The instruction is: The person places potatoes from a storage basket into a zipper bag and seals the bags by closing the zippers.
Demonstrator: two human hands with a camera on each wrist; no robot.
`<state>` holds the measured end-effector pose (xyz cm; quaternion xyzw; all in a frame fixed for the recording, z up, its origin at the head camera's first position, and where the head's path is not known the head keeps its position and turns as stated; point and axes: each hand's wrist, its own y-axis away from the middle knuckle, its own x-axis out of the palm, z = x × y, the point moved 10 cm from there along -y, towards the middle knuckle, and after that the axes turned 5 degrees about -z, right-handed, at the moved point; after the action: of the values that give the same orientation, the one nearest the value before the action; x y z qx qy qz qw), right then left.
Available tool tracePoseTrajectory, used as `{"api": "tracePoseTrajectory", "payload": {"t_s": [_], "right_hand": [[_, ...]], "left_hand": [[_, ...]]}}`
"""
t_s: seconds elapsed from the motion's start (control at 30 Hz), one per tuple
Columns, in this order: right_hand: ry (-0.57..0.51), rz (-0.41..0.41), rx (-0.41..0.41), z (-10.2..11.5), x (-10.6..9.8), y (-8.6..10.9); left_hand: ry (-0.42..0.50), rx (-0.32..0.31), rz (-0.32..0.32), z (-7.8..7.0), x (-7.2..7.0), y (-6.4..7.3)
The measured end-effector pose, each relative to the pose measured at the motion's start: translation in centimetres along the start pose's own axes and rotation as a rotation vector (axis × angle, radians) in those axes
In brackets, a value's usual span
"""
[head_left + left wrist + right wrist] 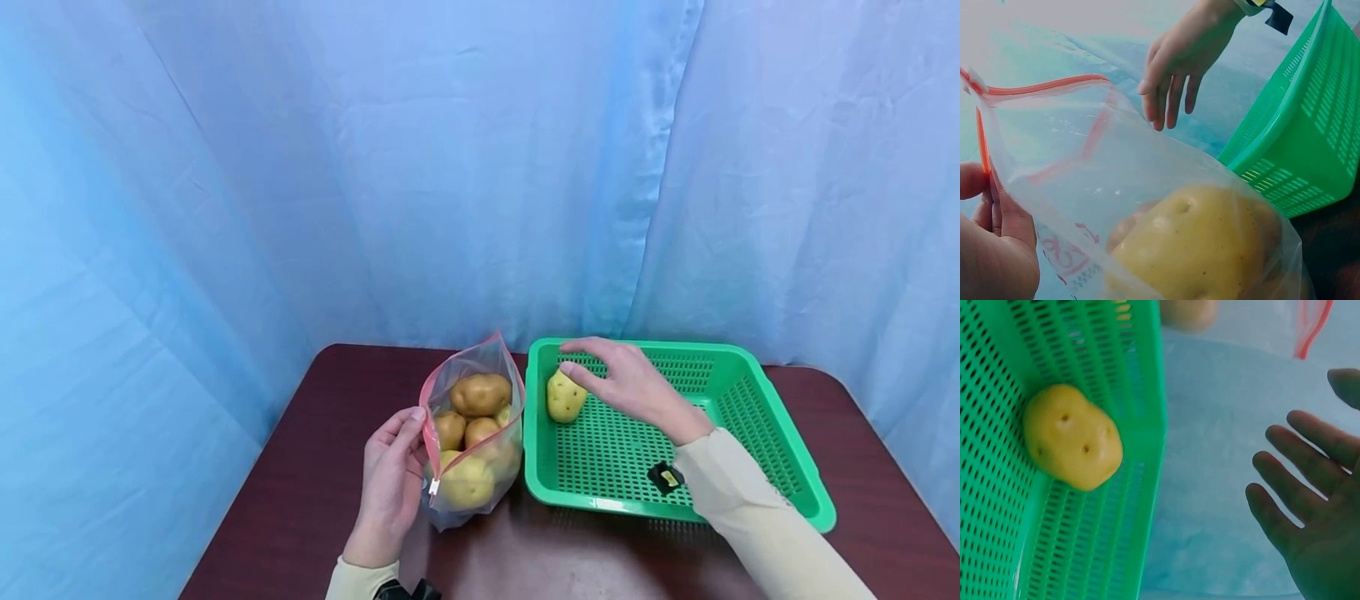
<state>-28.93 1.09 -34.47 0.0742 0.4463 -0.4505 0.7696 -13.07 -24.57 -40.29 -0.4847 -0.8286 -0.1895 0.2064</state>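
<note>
My left hand (pixel 393 479) pinches the pink zip edge of a clear zip bag (pixel 472 358) between thumb and fingers. Inside the bag lie several potatoes, brown ones such as the top potato (pixel 480 395) and a yellow potato (pixel 467 483) near the front. The bag's mouth stands open. My right hand (pixel 626 379), fingers spread and holding nothing, hovers over the green basket (pixel 532 450). One yellow potato (pixel 1072 437) rests in the basket's left end, below the fingertips and apart from them in the right wrist view.
The basket stands just right of the bag on a dark brown table (pixel 285 517). Pale blue curtains (pixel 450 167) hang behind and beside the table. A zip slider (pixel 434 487) sits at the bag's front corner. A black band (pixel 405 590) circles the left wrist.
</note>
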Motion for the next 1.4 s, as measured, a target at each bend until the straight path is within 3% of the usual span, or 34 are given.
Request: {"api": "tracePoseTrajectory", "payload": {"t_s": [0.4,0.77,1.23,1.4], "right_hand": [[0.006,0.066,-0.016,-2.4,0.9,-0.9],[-0.007,0.148,0.016,-5.0,3.2,-1.1],[0.008,0.279,0.046,-7.8,6.5,-0.3],[0.042,0.282,0.027,-8.1,6.3,0.1]], "left_hand": [[0.009,0.003,0.015,0.0,0.2,0.0],[0.015,0.007,0.015,-0.1,0.3,0.1],[0.041,0.0,0.015,0.0,0.5,0.5],[0.029,-0.002,0.009,0.1,0.4,0.5]]}}
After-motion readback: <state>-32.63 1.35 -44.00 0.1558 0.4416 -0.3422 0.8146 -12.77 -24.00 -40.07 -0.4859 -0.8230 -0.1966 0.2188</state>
